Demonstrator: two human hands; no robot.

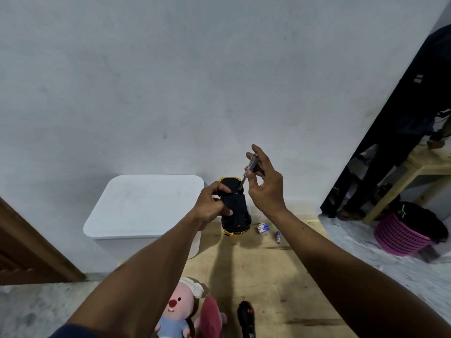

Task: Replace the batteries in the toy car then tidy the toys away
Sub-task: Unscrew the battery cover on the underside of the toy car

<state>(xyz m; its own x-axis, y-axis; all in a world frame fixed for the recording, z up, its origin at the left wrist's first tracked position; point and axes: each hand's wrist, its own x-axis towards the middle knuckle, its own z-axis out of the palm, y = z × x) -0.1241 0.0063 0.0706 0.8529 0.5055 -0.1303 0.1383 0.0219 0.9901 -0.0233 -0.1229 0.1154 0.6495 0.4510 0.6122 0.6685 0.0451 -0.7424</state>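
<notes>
My left hand (211, 206) grips a yellow toy car (236, 211) held in the air, its black underside turned towards me. My right hand (264, 184) pinches a clear-handled screwdriver (249, 170) whose tip touches the car's underside near its upper end. Blue and white batteries (263, 227) lie on the wooden table (268, 269) below the car, with one more battery (278, 237) a little to their right.
A closed white storage box (144, 206) stands on the left of the table against the wall. A pink plush toy (181, 311) and a black remote control (246, 318) lie near the front edge. A pink basket (400, 236) sits on the floor at right, under another wooden table (415, 167).
</notes>
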